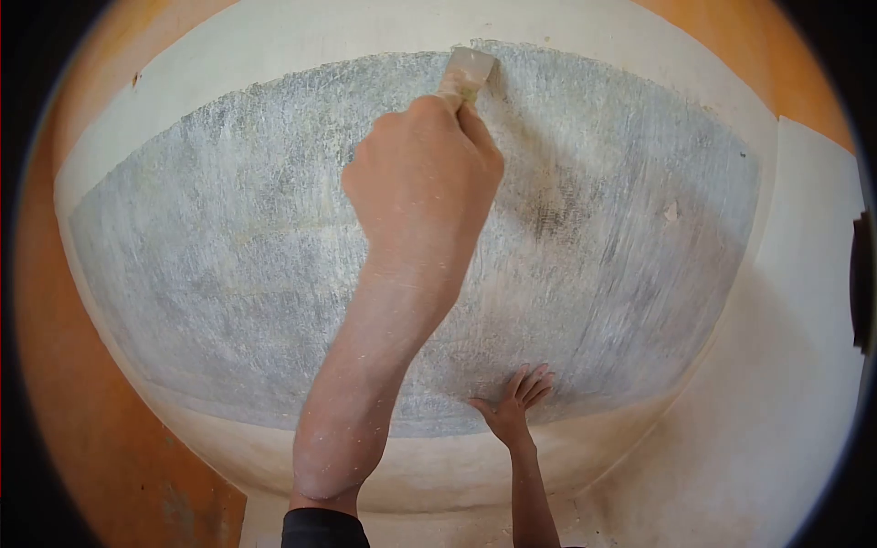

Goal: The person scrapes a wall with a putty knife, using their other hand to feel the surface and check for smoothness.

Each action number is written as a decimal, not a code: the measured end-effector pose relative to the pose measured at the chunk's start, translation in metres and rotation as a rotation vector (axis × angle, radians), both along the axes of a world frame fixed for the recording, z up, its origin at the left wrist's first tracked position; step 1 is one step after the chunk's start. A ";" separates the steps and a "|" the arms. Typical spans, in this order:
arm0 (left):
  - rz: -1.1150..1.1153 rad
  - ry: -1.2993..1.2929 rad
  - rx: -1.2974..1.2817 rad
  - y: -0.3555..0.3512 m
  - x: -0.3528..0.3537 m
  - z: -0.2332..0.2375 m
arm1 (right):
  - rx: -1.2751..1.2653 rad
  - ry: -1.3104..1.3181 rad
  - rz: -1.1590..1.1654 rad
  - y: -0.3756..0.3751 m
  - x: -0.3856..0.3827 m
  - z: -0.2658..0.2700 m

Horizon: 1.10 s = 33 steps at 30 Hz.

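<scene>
My left hand [425, 173] is closed around the handle of a scraper [471, 64] with a flat, pale blade. The blade lies at the top edge of a rough grey patch [301, 201] on the wall, where the grey meets a smooth white band [365, 36]. Most of the handle is hidden by my fist. Lower down and to the right, my right hand [517, 402] rests with spread fingers near the bottom of the grey patch, and nothing shows in it. Pale specks and dust cover my left forearm.
Orange wall [82, 365] borders the white on the left and at the upper corners. A white wall [795, 256] stands at the right, with a dark object [861, 283] at its far edge. One small pale spot [671, 212] marks the grey surface on the right.
</scene>
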<state>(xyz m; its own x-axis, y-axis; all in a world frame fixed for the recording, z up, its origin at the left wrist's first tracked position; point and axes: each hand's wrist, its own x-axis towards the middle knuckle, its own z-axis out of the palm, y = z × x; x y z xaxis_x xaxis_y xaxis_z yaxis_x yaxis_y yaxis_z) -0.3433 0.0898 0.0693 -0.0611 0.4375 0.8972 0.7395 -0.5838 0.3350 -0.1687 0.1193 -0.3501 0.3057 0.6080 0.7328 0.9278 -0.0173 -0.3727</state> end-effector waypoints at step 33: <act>-0.025 -0.215 0.000 -0.003 0.017 -0.005 | -0.168 0.127 0.123 -0.073 0.014 0.041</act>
